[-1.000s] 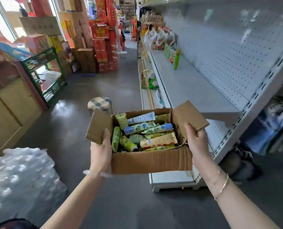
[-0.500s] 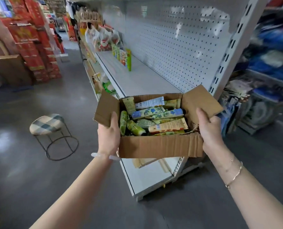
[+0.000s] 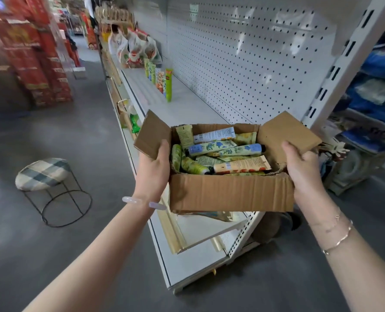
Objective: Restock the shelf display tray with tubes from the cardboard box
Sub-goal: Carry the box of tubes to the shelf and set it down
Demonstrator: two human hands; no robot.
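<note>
Both ends of cardboard box [image 3: 229,192], centre frame, gripped by left hand [image 3: 153,170] and right hand [image 3: 304,172]; heaped tubes [image 3: 220,152] could spill if its torn rim buckles.

Tubes [image 3: 223,152] lie in the cardboard box [image 3: 232,192] before the shelf [image 3: 187,106]; a stool [image 3: 43,174] stands left of it.
</note>
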